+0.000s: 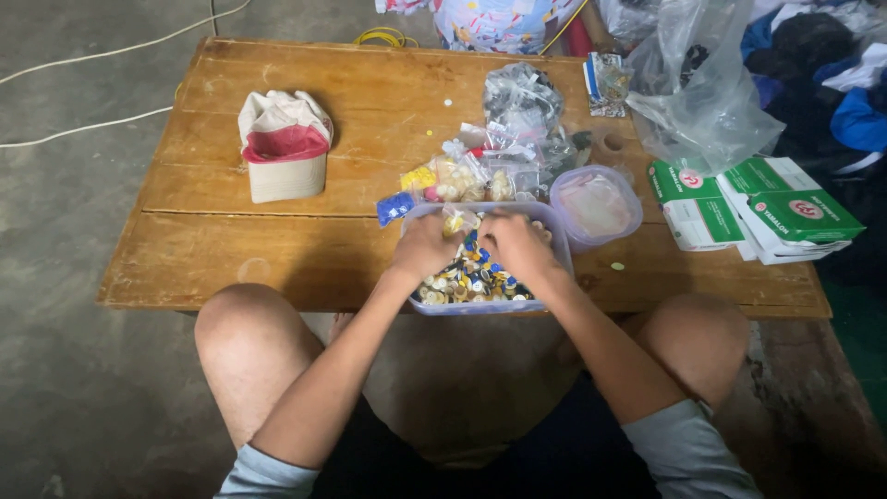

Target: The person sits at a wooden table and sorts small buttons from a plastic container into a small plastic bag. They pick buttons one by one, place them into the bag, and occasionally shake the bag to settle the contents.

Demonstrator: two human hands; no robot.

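Observation:
A clear plastic tub full of small mixed buttons, yellow, blue and white, sits at the near edge of the low wooden table. Both hands are inside it. My left hand and my right hand are curled together over a small clear bag of pale buttons at the tub's far side. Which fingers pinch the bag is hidden.
Several small bags of buttons lie just behind the tub, with a blue bag to the left. A round lidded tub stands right. A folded cap lies left, green-white boxes right, and a large clear bag behind.

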